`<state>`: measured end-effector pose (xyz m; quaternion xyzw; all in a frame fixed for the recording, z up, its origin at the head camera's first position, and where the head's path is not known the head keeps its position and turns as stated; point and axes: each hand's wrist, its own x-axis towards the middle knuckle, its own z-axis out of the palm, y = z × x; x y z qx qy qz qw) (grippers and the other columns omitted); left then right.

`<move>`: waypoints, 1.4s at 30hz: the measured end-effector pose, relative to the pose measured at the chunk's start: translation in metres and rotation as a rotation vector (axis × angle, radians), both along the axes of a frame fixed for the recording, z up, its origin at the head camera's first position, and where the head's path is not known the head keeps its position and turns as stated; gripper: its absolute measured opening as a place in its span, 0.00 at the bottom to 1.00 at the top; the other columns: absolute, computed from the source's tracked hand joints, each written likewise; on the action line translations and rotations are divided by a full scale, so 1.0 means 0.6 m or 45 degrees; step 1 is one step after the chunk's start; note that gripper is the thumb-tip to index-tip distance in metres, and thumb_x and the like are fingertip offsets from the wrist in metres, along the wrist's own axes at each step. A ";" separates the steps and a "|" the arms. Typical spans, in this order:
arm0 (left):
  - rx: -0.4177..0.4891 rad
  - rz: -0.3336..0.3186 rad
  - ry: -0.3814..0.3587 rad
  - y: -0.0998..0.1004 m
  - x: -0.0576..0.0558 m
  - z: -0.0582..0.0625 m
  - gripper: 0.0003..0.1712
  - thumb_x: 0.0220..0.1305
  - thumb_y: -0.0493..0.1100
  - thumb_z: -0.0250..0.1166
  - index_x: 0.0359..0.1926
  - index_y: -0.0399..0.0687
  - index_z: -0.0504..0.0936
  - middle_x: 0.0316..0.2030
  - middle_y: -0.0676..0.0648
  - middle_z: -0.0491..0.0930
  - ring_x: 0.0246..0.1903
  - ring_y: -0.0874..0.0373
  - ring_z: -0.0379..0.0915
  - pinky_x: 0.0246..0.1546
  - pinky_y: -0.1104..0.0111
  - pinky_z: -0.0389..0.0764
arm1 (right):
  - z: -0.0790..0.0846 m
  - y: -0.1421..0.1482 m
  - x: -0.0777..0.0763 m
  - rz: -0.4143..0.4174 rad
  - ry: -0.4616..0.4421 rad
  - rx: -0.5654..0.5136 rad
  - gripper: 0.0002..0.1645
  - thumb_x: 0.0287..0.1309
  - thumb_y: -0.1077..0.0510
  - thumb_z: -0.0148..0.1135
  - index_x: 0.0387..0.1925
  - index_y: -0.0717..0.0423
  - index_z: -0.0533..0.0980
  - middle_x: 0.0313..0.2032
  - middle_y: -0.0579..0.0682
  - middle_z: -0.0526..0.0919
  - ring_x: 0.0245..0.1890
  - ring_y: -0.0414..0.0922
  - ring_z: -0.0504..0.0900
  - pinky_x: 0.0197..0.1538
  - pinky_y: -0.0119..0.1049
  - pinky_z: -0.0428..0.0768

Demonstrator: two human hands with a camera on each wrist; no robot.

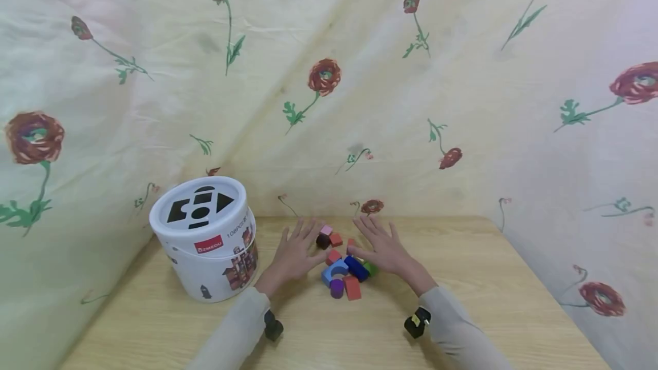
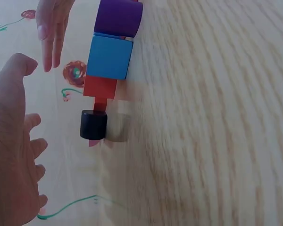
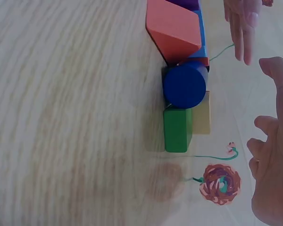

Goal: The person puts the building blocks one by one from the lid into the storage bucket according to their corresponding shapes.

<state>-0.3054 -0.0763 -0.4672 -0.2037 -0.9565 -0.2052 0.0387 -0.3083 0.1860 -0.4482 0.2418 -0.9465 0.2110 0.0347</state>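
Both hands hover over the table on either side of a small cluster of toy blocks, fingers spread and holding nothing. Nearest my left hand (image 1: 293,254) are a black cylinder (image 1: 323,242), a pink block (image 1: 326,230) and a light blue arch block (image 1: 328,274). My right hand (image 1: 386,249) is beside a dark blue cylinder (image 1: 357,268) and a green block (image 1: 370,268), with a plain wood-coloured block (image 3: 202,114) showing behind them in the right wrist view. Toward the front lie a purple cylinder (image 1: 336,288) and a red block (image 1: 352,288). Several smaller red blocks lie among them.
A white bucket (image 1: 197,278) with printed pictures stands on the left of the wooden table (image 1: 462,290). Its lid (image 1: 165,218) has shaped cut-outs. Flower-patterned cloth (image 1: 370,124) hangs behind and along both sides. A black wrist device (image 1: 415,324) sits at the right cuff.
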 end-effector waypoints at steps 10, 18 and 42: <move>0.194 -0.045 0.064 -0.008 0.005 0.017 0.41 0.72 0.64 0.55 0.79 0.57 0.57 0.79 0.46 0.57 0.80 0.40 0.42 0.75 0.35 0.42 | 0.017 -0.005 -0.003 -0.033 -0.046 -0.133 0.48 0.69 0.34 0.53 0.81 0.51 0.51 0.80 0.59 0.52 0.80 0.63 0.45 0.73 0.74 0.31; 0.365 -0.012 0.083 -0.022 0.029 0.095 0.41 0.71 0.66 0.55 0.80 0.64 0.56 0.80 0.51 0.55 0.80 0.44 0.44 0.77 0.41 0.46 | 0.055 -0.034 -0.011 0.023 -0.086 -0.323 0.47 0.70 0.34 0.53 0.81 0.46 0.51 0.80 0.54 0.53 0.80 0.60 0.48 0.75 0.72 0.41; 1.076 0.283 0.190 -0.377 0.149 0.194 0.67 0.58 0.35 0.73 0.81 0.73 0.35 0.82 0.60 0.28 0.81 0.49 0.19 0.73 0.34 0.32 | 0.099 -0.288 0.021 0.365 -0.530 -0.945 0.43 0.70 0.42 0.59 0.79 0.38 0.54 0.78 0.48 0.60 0.78 0.51 0.60 0.76 0.57 0.62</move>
